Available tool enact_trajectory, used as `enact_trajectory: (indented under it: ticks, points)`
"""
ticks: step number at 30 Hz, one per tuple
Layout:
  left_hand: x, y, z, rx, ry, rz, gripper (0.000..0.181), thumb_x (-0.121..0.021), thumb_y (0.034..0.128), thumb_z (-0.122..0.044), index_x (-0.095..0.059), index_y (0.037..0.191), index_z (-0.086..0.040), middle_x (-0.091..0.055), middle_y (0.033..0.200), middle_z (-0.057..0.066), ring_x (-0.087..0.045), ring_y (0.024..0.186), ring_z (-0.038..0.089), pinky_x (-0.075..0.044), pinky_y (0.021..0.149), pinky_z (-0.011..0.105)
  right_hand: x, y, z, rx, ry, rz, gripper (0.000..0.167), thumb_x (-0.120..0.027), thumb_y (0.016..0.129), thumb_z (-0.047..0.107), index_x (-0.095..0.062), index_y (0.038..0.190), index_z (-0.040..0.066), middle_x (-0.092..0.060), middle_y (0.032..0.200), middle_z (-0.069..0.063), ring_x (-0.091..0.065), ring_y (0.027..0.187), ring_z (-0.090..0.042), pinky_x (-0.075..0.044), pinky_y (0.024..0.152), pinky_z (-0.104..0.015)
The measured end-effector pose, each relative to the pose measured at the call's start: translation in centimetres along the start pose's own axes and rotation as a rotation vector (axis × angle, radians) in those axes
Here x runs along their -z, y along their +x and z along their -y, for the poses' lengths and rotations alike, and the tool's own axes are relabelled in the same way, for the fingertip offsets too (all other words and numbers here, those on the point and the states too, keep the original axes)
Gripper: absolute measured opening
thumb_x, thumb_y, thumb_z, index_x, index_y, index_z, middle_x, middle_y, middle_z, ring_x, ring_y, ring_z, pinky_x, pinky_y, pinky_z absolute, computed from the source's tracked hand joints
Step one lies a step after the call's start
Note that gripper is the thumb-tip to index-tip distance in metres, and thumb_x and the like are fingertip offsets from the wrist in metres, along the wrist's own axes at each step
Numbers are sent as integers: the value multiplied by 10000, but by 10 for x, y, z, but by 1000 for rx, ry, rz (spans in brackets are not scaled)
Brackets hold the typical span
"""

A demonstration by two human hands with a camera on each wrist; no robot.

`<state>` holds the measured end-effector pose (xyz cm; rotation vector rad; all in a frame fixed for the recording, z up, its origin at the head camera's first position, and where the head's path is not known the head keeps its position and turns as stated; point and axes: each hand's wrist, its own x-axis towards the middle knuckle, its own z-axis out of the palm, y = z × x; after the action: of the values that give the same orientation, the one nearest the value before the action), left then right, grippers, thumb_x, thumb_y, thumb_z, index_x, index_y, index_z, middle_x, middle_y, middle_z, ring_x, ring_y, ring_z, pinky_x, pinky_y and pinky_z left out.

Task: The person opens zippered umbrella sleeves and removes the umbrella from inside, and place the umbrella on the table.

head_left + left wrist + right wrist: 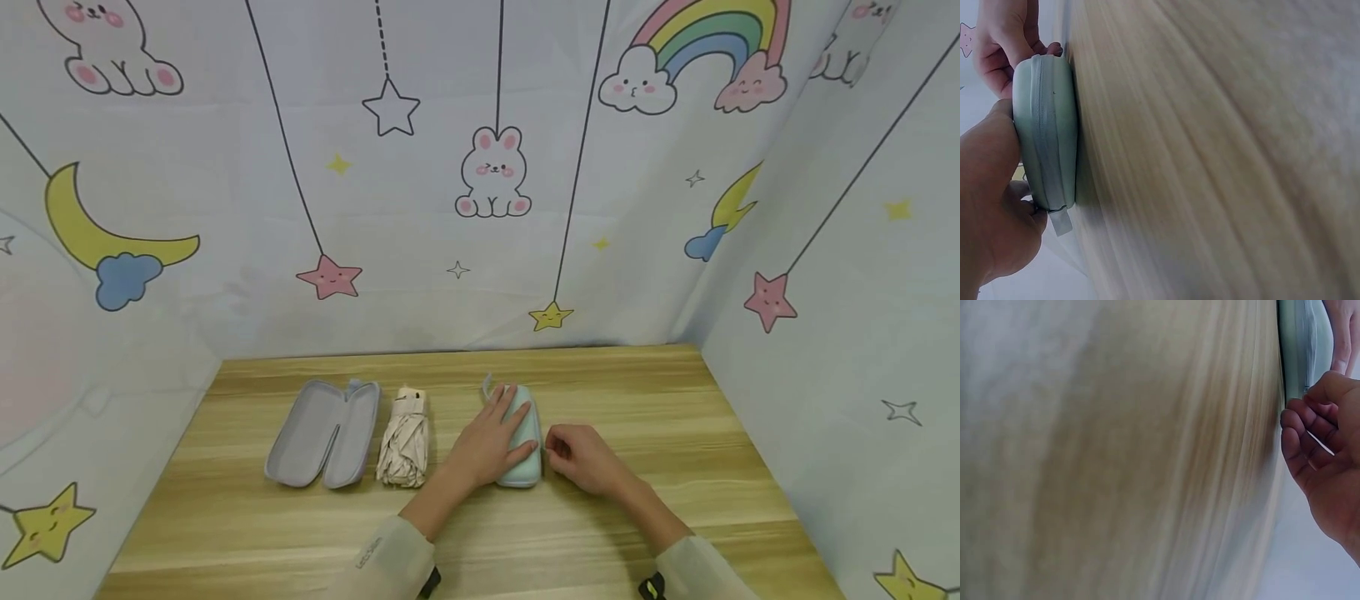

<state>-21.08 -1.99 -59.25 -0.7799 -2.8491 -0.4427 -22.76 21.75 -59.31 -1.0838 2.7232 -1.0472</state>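
A mint-green zippered glasses case [528, 475] lies on the table, with a small strap loop [1060, 222] at its far left end. My left hand [487, 437] holds it from above, fingers spread over the lid and thumb towards the right edge. In the left wrist view, fingertips bear on the side near the strap. My right hand [588, 458] is at the case's right side, its fingers curled. In the right wrist view, thumb and forefinger [1329, 390] pinch at the zip [1309, 347]; the zipper pull between them is hidden.
To the left, a grey-lavender case [303, 437] lies unfolded with its inside up. A beige folded umbrella [406, 442] sits between it and the green case. The wooden table [630, 383] ends at a white printed cloth [420, 225] behind and at the sides.
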Motion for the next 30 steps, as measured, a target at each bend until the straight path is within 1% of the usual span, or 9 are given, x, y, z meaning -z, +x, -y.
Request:
enact_trajectory:
  ticks: [3, 8, 14, 20, 25, 30]
  points:
    - [-3, 0, 2, -3, 5, -5, 702, -477, 1099, -567, -423, 1635, -118, -235, 1729, 207, -181, 1606, 375, -349, 1224, 484, 0, -1, 1, 2, 2, 3, 180, -702, 909, 4, -655, 863, 172, -565, 747, 132, -521, 663, -28, -485, 588, -251]
    - [-3, 0, 3, 0, -2, 9, 715, -441, 1104, -584, -397, 1647, -121, -216, 1735, 205, -155, 1613, 366, -325, 1238, 472, 0, -2, 1, 18, 2, 7, 153, -702, 915, 2, -670, 870, 144, -567, 743, 133, -516, 657, -23, -480, 585, -249]
    - [2, -1, 0, 1, -2, 19, 706, -445, 1109, -567, -398, 1646, -109, -209, 1736, 206, -159, 1611, 377, -333, 1234, 483, 1, -2, 2, 29, -9, 16, 188, -703, 902, 4, -647, 855, 177, -550, 737, 148, -509, 654, -14, -471, 583, -240]
    - [5, -2, -2, -4, -13, 15, 689, -468, 1111, -540, -430, 1626, -84, -245, 1717, 235, -199, 1595, 414, -348, 1222, 507, 1, -3, 3, 40, -15, 17, 202, -710, 898, 4, -643, 850, 188, -548, 733, 147, -509, 649, -13, -465, 575, -234]
    - [3, -2, -1, -9, -6, 15, 691, -445, 1116, -546, -415, 1635, -91, -229, 1723, 230, -186, 1599, 409, -343, 1225, 505, 0, -4, 3, 33, -7, 18, 209, -711, 892, 2, -641, 850, 194, -555, 740, 145, -516, 655, -16, -469, 576, -235]
    - [2, -1, 0, -13, -14, 12, 706, -440, 1112, -563, -412, 1636, -91, -225, 1725, 229, -182, 1599, 410, -339, 1227, 509, 0, -6, 4, 29, 5, 27, 192, -704, 892, -1, -645, 849, 176, -558, 744, 143, -519, 658, -15, -475, 580, -237]
